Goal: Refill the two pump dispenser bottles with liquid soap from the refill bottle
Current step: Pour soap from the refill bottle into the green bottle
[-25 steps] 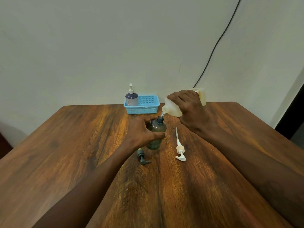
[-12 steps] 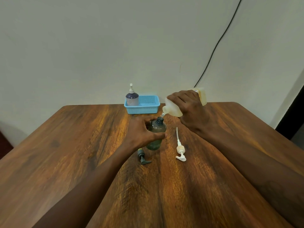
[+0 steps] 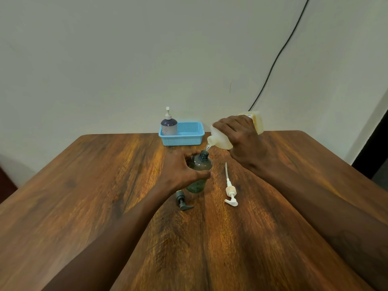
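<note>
A dark green dispenser bottle (image 3: 200, 164) stands upright mid-table with its neck uncovered. My left hand (image 3: 180, 169) wraps around its body. My right hand (image 3: 239, 133) grips the pale yellow refill bottle (image 3: 220, 139), tilted spout-down just above the green bottle's neck, with a thin stream of liquid running into it. A dark pump head (image 3: 183, 201) lies on the table in front of the green bottle. Right of it lies a white pump head with its long tube (image 3: 230, 189). A second dispenser bottle (image 3: 168, 124), purple-grey with a white pump fitted, stands in the blue basket.
The blue plastic basket (image 3: 189, 136) sits at the far edge of the wooden table (image 3: 94, 196), against the wall. A black cable (image 3: 277, 57) runs down the wall behind the refill bottle.
Both hands hold nearly the same pose. The refill bottle stays tilted over the green bottle's neck and the pouring goes on.
</note>
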Motion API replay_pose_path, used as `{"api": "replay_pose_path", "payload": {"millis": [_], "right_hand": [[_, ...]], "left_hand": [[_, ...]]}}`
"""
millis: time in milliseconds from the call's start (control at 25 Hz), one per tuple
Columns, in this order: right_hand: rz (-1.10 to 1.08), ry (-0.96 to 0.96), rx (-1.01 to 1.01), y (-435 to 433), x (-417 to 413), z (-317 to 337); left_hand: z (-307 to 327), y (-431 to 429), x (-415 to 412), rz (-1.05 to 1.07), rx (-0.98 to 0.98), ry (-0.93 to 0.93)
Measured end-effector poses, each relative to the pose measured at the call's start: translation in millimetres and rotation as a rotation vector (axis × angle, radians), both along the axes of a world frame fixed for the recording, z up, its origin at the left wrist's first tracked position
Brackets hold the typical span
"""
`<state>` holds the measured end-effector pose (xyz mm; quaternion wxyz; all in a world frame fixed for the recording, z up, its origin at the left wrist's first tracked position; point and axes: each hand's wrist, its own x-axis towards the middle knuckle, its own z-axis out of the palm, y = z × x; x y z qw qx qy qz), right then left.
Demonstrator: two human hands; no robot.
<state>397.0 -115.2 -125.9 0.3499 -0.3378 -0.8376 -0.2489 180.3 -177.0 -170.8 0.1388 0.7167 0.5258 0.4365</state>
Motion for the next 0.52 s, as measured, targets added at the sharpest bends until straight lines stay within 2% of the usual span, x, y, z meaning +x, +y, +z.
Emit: {"api": "replay_pose_path", "payload": {"millis": [520], "right_hand": [[-0.005, -0.022, 0.002, 0.8, 0.4, -0.6]], "left_hand": [[2.4, -4.6, 0.3, -0.004, -0.047, -0.005]]}}
